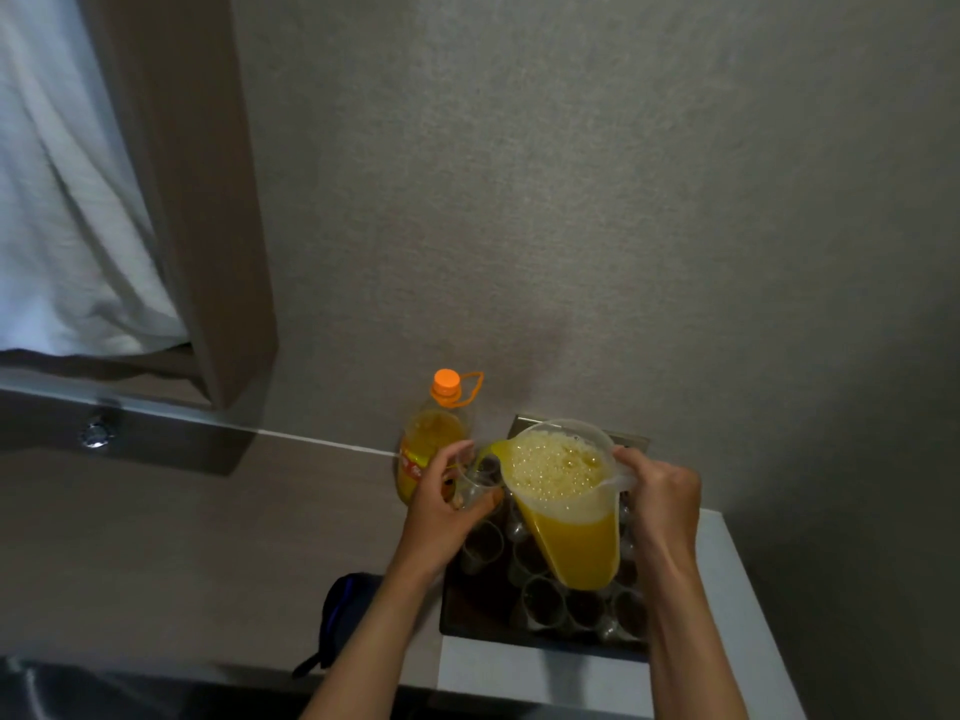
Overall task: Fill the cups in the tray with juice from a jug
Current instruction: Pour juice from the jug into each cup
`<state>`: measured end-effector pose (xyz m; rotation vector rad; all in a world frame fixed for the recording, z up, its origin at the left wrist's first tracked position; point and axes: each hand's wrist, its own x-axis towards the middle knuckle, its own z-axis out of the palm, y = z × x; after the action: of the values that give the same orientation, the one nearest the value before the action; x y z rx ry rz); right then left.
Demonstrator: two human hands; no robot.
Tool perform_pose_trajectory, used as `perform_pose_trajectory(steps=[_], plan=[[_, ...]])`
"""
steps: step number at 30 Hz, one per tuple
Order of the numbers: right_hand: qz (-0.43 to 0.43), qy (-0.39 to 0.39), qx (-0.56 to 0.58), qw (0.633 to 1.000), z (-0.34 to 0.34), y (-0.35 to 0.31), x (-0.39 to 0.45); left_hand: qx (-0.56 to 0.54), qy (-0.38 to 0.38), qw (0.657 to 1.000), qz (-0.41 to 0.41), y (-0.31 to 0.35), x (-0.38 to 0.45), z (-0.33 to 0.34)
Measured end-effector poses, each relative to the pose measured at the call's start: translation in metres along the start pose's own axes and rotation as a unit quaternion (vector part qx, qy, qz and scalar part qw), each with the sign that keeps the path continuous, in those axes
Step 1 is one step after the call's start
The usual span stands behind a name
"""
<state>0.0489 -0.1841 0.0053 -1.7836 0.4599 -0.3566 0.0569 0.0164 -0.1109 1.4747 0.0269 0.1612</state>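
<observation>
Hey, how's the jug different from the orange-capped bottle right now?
The jug is tilted, open-topped and foamy, held by the right hand; the bottle stands upright and capped, behind the left hand. The jug is clear and unlabelled; the bottle carries a label. Both hold orange-yellow juice.

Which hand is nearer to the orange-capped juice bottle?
The left hand. It holds a clear cup right in front of the bottle, overlapping its lower part in this view. The right hand grips the jug handle, beyond the jug from the bottle.
</observation>
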Motion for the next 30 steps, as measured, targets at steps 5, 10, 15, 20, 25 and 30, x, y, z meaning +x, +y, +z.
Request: perform_pose_trajectory(steps=[5,10,15,20,25,30], plan=[[0.0,0.0,0.001,1.0,0.001,-0.003,0.003,-0.004,0.007,1.0,-0.01,-0.002,0.0,-0.001],[0.005,0.002,0.008,1.0,0.004,-0.006,0.003,-0.008,0.019,1.0,-0.01,-0.01,0.0,-0.002],[-0.002,-0.002,0.019,1.0,0.005,-0.007,0.002,0.006,0.019,1.0,-0.021,-0.017,0.0,-0.004],[-0.002,-0.002,0.018,1.0,0.004,-0.008,0.004,0.008,0.024,0.999,-0.034,-0.027,0.0,-0.006],[-0.006,-0.002,0.004,1.0,0.003,-0.008,0.006,0.02,0.03,0.998,-0.049,-0.028,-0.003,-0.005],[-0.009,0.0,0.0,1.0,0.002,-0.006,0.005,0.029,0.036,0.998,-0.052,-0.033,-0.004,-0.004]])
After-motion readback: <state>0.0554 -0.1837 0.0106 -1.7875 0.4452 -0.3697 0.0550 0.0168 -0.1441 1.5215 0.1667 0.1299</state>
